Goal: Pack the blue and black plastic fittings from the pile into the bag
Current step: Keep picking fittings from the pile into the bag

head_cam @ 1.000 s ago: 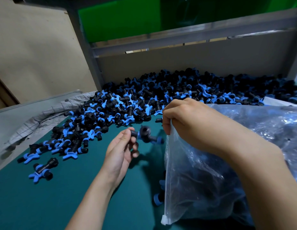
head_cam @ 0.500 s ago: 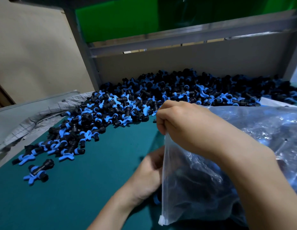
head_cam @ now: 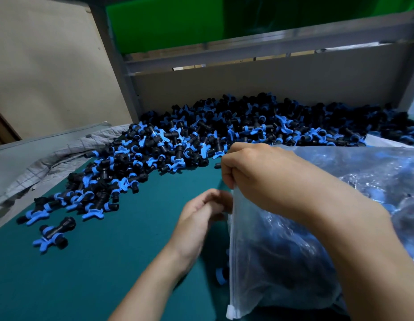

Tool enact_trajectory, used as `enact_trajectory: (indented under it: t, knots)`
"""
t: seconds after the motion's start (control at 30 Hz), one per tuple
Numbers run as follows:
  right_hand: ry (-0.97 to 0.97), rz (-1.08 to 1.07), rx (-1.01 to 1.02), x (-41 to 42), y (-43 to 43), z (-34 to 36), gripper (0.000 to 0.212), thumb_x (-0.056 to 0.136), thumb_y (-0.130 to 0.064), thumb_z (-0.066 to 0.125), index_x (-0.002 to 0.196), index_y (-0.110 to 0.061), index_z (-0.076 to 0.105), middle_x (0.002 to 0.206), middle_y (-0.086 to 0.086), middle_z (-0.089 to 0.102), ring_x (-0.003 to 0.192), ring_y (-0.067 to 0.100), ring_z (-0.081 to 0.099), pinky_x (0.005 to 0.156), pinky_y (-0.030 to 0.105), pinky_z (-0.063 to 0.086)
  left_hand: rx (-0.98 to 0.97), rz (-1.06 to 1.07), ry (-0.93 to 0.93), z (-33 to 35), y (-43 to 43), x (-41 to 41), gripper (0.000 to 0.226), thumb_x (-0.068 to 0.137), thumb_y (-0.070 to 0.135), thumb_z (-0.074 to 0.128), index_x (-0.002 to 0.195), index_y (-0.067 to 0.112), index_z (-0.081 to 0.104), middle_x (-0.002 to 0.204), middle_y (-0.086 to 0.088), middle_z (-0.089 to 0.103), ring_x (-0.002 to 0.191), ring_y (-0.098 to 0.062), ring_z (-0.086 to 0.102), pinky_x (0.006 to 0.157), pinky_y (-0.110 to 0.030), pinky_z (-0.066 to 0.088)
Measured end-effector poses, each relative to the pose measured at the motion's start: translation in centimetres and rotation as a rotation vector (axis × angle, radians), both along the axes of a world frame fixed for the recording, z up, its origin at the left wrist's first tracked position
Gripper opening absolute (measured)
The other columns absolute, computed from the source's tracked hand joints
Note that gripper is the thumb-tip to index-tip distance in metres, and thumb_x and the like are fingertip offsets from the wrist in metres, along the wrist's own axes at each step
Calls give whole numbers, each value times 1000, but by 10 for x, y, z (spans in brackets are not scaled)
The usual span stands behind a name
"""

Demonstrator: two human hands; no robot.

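Right hand [head_cam: 271,179] is up at the mouth of the clear zip bag [head_cam: 282,262], its grip pinching the top corner of the film just under the knuckles. That leaves the bag hanging upright on the near right of the green surface [head_cam: 104,269], with dark fittings showing through it. Left hand [head_cam: 201,214] sits right beside the bag's open edge, fingers curled, but it's blurred, and I cannot tell whether that grip has a fitting in it or nothing. The pile [head_cam: 224,137] of blue and black fittings sprawls across the far side from left to right. One stray fitting [head_cam: 54,236] lies apart at the near left, and another [head_cam: 221,275] peeks out by the bag's near-left edge. As for handling, each fitting looks hard, light and rigid, knobbly with those blue wings, so a pinch round the black barrel should hold, and nothing there seems fragile. The bag is the tricky one: thin, limp, slick film, likely heavy once loaded, so it's best taken by the stiffer zip strip rather than the film below. A grey checked cloth [head_cam: 62,156] lies bunched at the far left.
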State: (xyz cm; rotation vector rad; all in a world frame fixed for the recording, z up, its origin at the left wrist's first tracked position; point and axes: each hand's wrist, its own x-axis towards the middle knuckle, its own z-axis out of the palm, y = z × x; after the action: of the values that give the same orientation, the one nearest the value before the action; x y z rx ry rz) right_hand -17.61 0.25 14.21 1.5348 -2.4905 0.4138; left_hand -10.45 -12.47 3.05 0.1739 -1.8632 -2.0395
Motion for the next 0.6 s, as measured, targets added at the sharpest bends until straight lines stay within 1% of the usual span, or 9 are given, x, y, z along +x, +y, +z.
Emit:
enact_trajectory:
  t: [0.07, 0.13, 0.2, 0.27, 0.3, 0.33, 0.47, 0.53, 0.6]
  knots:
    - [-9, 3, 6, 1, 0, 0, 29, 88, -12, 43, 67, -32, 41, 92, -12, 46, 82, 13, 43, 62, 31, 28, -323, -36, -101, 0, -20, 4, 24, 88, -2, 50, 91, 12, 69, 89, -4, 69, 86, -13, 58, 85, -31, 43]
    - [-12, 4, 5, 1, 0, 0, 31, 88, -10, 42, 67, -32, 41, 91, -13, 45, 82, 13, 43, 61, 30, 28, -473, -178, -225, 3, -41, 15, 17, 91, 14, 55, 102, 18, 68, 90, 5, 68, 82, -5, 56, 76, -23, 43]
    - [-11, 0, -4, 0, 0, 0, 31, 88, -9, 42, 67, -32, 41, 92, -13, 46, 82, 13, 43, 56, 28, 25, -483, -363, -359, 3, -51, 23, 29, 88, 30, 62, 117, 26, 63, 107, -1, 68, 91, -10, 59, 79, -30, 46]
    - [-14, -4, -10, 0, 0, 1, 31, 88, -8, 42, 67, -31, 42, 93, -13, 47, 83, 13, 43, 56, 27, 26, -511, -498, -429, 2, -48, 26, 46, 87, 35, 69, 130, 26, 56, 127, -9, 63, 113, -29, 60, 99, -49, 46]
    - [-15, -4, -11, 0, 0, 1, 31, 88, -8, 42, 67, -31, 42, 93, -13, 47, 83, 13, 43, 57, 29, 27, -553, -538, -431, 3, -41, 27, 49, 88, 36, 70, 133, 25, 54, 130, -11, 61, 120, -35, 56, 104, -56, 42]
    - [-15, -2, -10, 0, 0, 0, 31, 88, -8, 42, 67, -31, 41, 93, -13, 47, 83, 13, 43, 59, 30, 28, -603, -565, -427, 4, -34, 26, 49, 89, 36, 71, 133, 26, 54, 131, -8, 61, 122, -36, 55, 104, -59, 40]
    - [-13, 4, -11, -1, 0, -1, 31, 87, -7, 42, 68, -31, 42, 92, -13, 47, 82, 13, 44, 56, 25, 27, -778, -580, -391, 4, -22, 25, 51, 87, 43, 72, 132, 42, 49, 131, 11, 60, 123, -11, 55, 107, -40, 43]
    - [-10, 4, -17, -1, 0, -2, 30, 87, -7, 42, 68, -30, 43, 92, -13, 47, 82, 12, 44, 54, 22, 25, -887, -545, -374, 1, -21, 25, 52, 86, 48, 71, 132, 46, 47, 130, 9, 58, 122, -10, 55, 105, -38, 43]
    - [-9, 2, -15, -2, -1, -2, 30, 87, -6, 42, 70, -30, 44, 92, -13, 48, 83, 13, 45, 54, 22, 25, -922, -522, -344, 2, -17, 24, 48, 88, 44, 70, 132, 41, 50, 129, 12, 59, 120, -10, 56, 103, -39, 45]
